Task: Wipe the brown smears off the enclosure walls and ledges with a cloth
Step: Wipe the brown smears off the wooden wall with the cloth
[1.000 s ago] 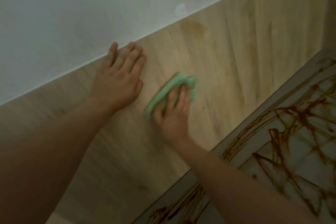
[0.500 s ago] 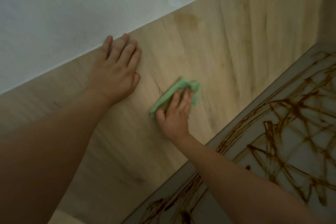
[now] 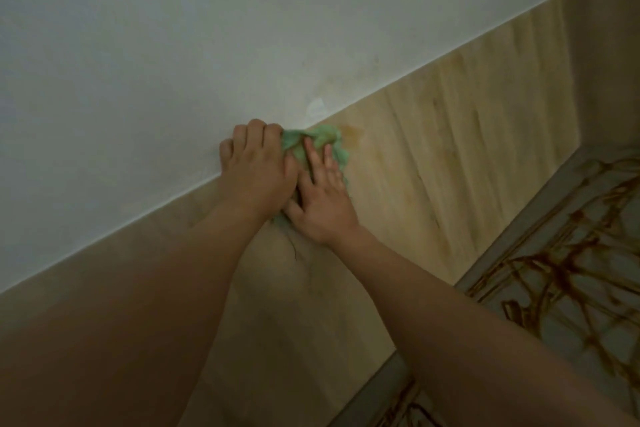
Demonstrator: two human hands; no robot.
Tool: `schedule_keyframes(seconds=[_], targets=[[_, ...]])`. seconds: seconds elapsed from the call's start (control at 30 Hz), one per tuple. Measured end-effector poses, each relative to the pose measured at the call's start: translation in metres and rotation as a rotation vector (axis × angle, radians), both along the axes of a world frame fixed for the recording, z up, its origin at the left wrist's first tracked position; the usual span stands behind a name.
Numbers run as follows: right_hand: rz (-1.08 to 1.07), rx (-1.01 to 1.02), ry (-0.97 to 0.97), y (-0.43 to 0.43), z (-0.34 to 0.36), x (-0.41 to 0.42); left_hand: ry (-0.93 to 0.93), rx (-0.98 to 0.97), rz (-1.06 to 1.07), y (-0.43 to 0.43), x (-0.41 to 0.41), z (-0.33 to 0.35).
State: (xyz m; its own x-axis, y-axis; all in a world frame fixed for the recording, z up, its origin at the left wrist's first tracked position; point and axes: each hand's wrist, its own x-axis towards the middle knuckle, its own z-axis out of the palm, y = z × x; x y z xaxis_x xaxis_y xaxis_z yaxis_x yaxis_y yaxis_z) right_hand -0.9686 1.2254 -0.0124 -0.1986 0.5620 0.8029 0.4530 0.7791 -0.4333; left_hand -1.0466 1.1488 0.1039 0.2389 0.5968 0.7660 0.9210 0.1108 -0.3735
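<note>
Nearby, brown smears [image 3: 568, 274] web the grey ledge [image 3: 519, 243]. Up the wood wall panel [image 3: 467, 184], right hand [image 3: 322, 208] presses green cloth [image 3: 325, 137] with flat fingers; left hand [image 3: 256, 166] fingers curl round it at the panel's top edge, under the white wall [image 3: 173, 45].

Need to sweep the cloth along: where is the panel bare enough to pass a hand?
Free: the panel right of the cloth, between the white wall and the smeared floor, up to the corner. Crowded: the seam, where the left hand and right hand meet on the cloth, a smear just beside it.
</note>
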Motion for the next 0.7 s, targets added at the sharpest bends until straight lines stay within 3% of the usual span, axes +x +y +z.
schedule_keyframes(seconds=[0.1, 0.23, 0.3, 0.37, 0.47, 0.53, 0.6, 0.7], targets=[[-0.188, -0.104, 0.033, 0.041, 0.008, 0.026, 0.037, 0.053, -0.024, 0.007, -0.005, -0.008], [-0.279, -0.654, 0.356, 0.102, -0.009, 0.073, 0.261, 0.055, 0.037, 0.022, -0.019, -0.021], [-0.286, -0.767, 0.419, 0.107, -0.022, 0.082, 0.272, 0.051, 0.09, 0.027, -0.019, -0.021], [-0.286, -0.675, 0.375, 0.092, -0.02, 0.068, 0.264, 0.051, 0.132, 0.028, -0.02, -0.021], [-0.209, -0.169, 0.16, 0.058, 0.003, 0.033, 0.308, 0.061, 0.152, 0.027, -0.021, -0.022], [-0.17, 0.023, 0.102, 0.053, 0.016, 0.023, 0.335, 0.081, 0.145, 0.027, -0.021, -0.023], [-0.204, 0.002, 0.149, 0.061, 0.008, 0.024, 0.339, 0.077, 0.151, 0.028, -0.021, -0.023], [-0.287, -0.311, 0.364, 0.078, -0.029, 0.034, 0.342, 0.072, 0.188, 0.028, -0.022, -0.024]])
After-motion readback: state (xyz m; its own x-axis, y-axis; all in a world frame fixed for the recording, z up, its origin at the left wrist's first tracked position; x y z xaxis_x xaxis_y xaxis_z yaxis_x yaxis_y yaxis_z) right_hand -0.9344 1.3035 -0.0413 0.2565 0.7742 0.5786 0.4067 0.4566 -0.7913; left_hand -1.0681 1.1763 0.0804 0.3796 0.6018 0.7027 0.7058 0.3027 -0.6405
